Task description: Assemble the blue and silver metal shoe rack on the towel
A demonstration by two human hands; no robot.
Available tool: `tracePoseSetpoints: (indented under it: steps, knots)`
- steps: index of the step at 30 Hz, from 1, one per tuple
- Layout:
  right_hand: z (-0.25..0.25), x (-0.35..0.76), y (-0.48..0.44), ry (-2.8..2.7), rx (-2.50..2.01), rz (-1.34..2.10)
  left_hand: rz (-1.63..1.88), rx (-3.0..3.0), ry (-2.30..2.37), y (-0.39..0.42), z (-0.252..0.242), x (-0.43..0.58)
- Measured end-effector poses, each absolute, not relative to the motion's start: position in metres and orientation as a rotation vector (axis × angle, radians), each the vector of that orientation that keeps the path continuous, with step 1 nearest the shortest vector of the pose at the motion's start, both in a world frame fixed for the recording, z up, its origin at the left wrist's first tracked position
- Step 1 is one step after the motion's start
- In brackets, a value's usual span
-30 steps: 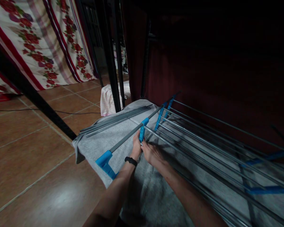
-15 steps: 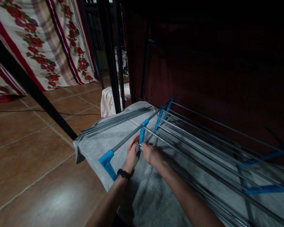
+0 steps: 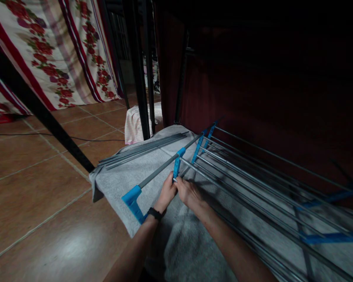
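Note:
A clothes drying rack of grey metal tubes and blue plastic parts lies on a grey cloth. My left hand (image 3: pixel 166 192), with a black band at the wrist, is closed around the lower end of a slotted blue bracket (image 3: pixel 177 167). Against it, my right hand (image 3: pixel 189 193) pinches a thin metal rod (image 3: pixel 175 179), whose tip meets the bracket's lower end. Whether the tip sits inside a hole is hidden by my fingers. The bracket hangs from a grey tube (image 3: pixel 157 171) that ends in a blue corner piece (image 3: pixel 133 199) beside my left wrist.
Several loose rods (image 3: pixel 144 150) lie bundled on the grey cloth (image 3: pixel 126 182). More rods (image 3: pixel 238 166) run rightward to blue end bars (image 3: pixel 335 237). Black metal posts (image 3: pixel 139 78) stand behind, and a slanted black bar (image 3: pixel 53 113) crosses at left over the tiled floor (image 3: pixel 47 196).
My left hand has shifted slightly right and closed its fingers on the bracket's lower end, nearer my right hand. My right hand stays almost in place at the rod tip.

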State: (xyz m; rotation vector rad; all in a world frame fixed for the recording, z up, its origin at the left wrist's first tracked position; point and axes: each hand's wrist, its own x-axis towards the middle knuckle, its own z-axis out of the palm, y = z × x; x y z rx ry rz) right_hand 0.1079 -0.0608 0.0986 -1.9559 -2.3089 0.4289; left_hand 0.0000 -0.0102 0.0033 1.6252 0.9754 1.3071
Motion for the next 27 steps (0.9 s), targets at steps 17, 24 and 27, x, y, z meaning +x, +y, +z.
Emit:
tracePoseSetpoints:
  steps: [17,24,27]
  knots:
    - [0.096,0.109,-0.058,-2.34,-1.962,0.442,1.357,1.724,0.985,-0.007,0.01,-0.002]
    - [0.095,0.11,-0.059,-2.342,-1.933,0.397,1.336,1.536,0.979,-0.002,0.013,0.003]
    - [0.097,0.114,-0.059,-2.351,-1.827,0.439,1.347,1.416,0.966,0.0,0.012,0.007]
